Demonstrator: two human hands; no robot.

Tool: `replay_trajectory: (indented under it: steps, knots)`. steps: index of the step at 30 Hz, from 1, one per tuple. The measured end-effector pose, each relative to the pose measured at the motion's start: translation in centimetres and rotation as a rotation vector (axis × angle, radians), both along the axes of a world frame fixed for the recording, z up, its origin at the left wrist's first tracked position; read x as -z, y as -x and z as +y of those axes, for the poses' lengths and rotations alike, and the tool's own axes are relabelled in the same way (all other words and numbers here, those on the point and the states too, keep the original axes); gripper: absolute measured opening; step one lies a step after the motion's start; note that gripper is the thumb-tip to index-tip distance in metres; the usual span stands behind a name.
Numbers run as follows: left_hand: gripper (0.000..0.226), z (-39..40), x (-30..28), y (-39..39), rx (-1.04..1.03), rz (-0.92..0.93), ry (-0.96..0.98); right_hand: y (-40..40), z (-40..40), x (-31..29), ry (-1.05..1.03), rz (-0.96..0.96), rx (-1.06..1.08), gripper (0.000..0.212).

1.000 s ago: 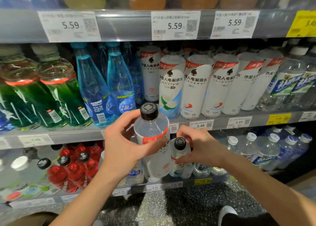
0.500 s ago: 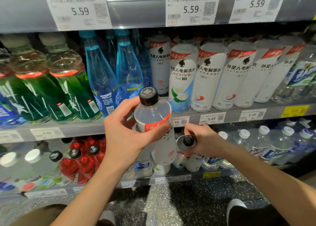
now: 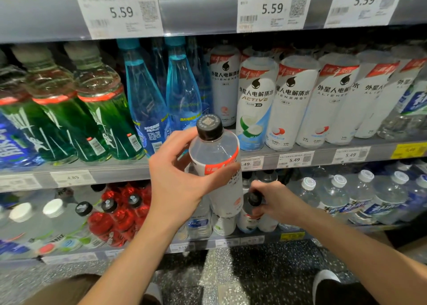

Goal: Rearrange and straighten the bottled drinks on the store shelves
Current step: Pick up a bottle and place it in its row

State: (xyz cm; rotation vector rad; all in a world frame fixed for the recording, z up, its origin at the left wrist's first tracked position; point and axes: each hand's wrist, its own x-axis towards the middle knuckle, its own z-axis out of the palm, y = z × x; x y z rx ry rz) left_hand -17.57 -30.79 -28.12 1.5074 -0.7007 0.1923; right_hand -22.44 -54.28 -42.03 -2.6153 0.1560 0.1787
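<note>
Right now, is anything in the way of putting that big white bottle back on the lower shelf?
Yes. The right hand grips a small black-capped bottle just behind the large white bottle held by the left hand, filling the shelf front there.

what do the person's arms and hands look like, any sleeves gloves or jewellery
Both forearms are bare up to the frame's edge, with no sleeves showing. The left hand and right hand wear no gloves, and no rings, watch or bracelet show on the sides of the fingers and wrists in view.
</note>
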Motion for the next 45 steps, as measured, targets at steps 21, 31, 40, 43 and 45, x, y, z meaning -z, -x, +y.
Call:
replay_trajectory:
  steps: [21, 31, 40, 43, 45]
  knots:
    - [0.054, 0.1, -0.5, -1.1, 0.126, 0.044, 0.058, -0.1, 2.4, -2.7, 0.227, 0.16, -0.076, 0.072]
    - [0.054, -0.7, -4.0, -2.4, 0.227, -0.056, 0.073, 3.9, 7.2, -14.6, -0.386, -0.564, 0.16, 0.054]
    - [0.072, -1.5, -4.5, -2.2, 0.272, -0.034, 0.025, 0.9, 7.0, -15.6, -0.65, -0.649, 0.165, 0.064]
    - [0.08, -0.8, -4.1, -2.6, 0.253, -0.027, 0.006, 0.3, 7.2, -15.5, -0.673, -0.675, 0.195, 0.062]
    - [0.074, -0.1, -3.4, -2.9, 0.207, -0.028, 0.017, 0.0, 7.4, -15.6, -0.652, -0.703, 0.233, 0.06]
